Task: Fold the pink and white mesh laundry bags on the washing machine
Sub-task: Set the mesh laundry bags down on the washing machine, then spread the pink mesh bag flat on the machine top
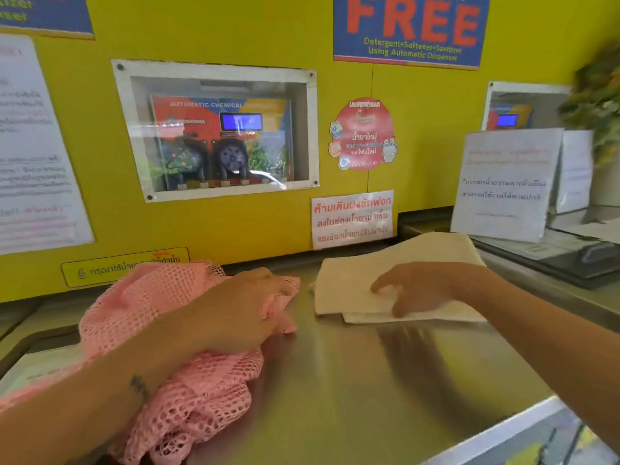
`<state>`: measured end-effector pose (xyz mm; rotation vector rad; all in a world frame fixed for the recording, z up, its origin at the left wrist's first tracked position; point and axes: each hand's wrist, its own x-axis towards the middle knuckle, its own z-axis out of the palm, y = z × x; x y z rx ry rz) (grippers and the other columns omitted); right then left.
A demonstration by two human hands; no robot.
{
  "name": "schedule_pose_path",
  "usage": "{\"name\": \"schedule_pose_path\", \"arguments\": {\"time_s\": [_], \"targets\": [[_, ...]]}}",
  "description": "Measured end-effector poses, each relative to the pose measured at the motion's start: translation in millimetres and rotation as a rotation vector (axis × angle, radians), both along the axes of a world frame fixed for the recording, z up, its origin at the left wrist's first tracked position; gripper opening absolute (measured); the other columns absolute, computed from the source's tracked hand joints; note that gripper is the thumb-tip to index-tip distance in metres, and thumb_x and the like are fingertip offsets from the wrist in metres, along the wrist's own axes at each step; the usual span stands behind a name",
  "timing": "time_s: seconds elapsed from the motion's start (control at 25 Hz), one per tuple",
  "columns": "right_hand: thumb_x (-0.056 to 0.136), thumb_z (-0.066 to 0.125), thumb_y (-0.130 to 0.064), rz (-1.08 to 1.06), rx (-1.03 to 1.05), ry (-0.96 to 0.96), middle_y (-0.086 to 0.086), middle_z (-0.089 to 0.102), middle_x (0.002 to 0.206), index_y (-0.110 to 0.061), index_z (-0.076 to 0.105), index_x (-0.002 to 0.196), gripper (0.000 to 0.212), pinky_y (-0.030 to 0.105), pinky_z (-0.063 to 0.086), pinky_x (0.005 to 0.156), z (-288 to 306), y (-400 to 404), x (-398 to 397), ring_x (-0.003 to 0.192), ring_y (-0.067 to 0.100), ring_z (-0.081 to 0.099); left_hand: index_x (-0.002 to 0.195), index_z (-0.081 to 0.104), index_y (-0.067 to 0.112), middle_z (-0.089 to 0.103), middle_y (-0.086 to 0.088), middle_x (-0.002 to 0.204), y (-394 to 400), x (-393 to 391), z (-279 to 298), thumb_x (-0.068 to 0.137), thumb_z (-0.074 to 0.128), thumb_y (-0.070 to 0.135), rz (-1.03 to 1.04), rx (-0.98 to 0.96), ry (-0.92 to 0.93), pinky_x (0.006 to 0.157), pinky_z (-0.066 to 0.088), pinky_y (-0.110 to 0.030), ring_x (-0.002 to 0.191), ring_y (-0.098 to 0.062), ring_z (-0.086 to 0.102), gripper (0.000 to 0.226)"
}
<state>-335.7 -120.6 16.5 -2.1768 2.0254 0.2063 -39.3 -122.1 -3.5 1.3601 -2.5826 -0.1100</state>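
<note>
A crumpled pink mesh laundry bag (174, 333) lies in a heap on the left of the steel washing machine top (369, 380). My left hand (241, 310) rests on the heap and grips a bunch of the pink mesh near its right edge. To the right, a white mesh bag (355, 280) lies flat and folded in layers near the back of the top. My right hand (412, 288) lies on the white bag's front part, thumb under the top layer's edge, pinching it.
A yellow wall with posters, a chemical dispenser window (214, 129) and stickers rises right behind the machine. A laminated paper sign (503, 186) stands at the back right. Beyond it are a second machine top (570, 260) and a plant (597, 102).
</note>
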Motion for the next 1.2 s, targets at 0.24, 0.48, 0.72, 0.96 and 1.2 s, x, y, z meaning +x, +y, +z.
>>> {"name": "schedule_pose_path", "arguments": {"time_s": [0.24,0.48,0.72,0.96,1.2], "targets": [[0.09,0.047,-0.061,-0.005,-0.014,-0.041,-0.003,0.019,0.163,-0.043,0.016,0.153,0.072,0.05,0.022,0.118,-28,-2,36,0.148,0.028,0.023,0.118,0.061,0.031,0.058,0.01,0.12,-9,-5,-23,0.092,0.055,0.036,-0.034,-0.023,0.027,0.096,0.043,-0.029,0.11,-0.011,0.051,0.027],[0.089,0.061,-0.047,0.261,-0.139,-0.25,-0.003,0.025,0.162,-0.033,0.019,0.155,0.079,0.04,0.027,0.116,3,-2,101,0.146,0.021,0.028,0.115,0.062,0.034,0.059,0.016,0.115,28,28,26,0.093,0.056,0.036,-0.039,-0.178,0.215,0.086,0.04,-0.021,0.106,-0.004,0.052,0.023],[0.089,0.065,-0.037,0.593,-0.183,-0.535,-0.002,0.036,0.157,-0.029,0.027,0.153,0.075,0.035,0.031,0.107,-1,-4,215,0.14,0.019,0.035,0.097,0.063,0.033,0.064,0.016,0.1,48,108,37,0.09,0.06,0.027,0.229,-0.224,0.245,0.082,0.052,-0.031,0.094,-0.006,0.062,0.01],[0.086,0.056,-0.008,0.681,-0.256,-0.436,-0.003,0.066,0.099,-0.014,0.065,0.105,0.022,0.04,0.05,0.079,-25,-29,231,0.09,0.02,0.059,0.148,0.015,0.045,0.012,0.012,0.154,62,136,-4,0.079,0.062,0.062,0.405,0.127,0.151,0.114,0.031,-0.038,0.139,-0.02,0.033,0.086],[0.079,0.052,-0.008,0.332,-0.741,-0.277,0.001,0.051,0.079,-0.022,0.056,0.08,0.014,0.038,0.044,0.064,29,-52,145,0.083,0.033,0.056,0.147,0.021,0.043,0.027,0.004,0.153,49,131,-10,0.082,0.067,0.046,0.361,0.027,0.098,0.111,0.037,-0.042,0.133,-0.023,0.044,0.079]]}}
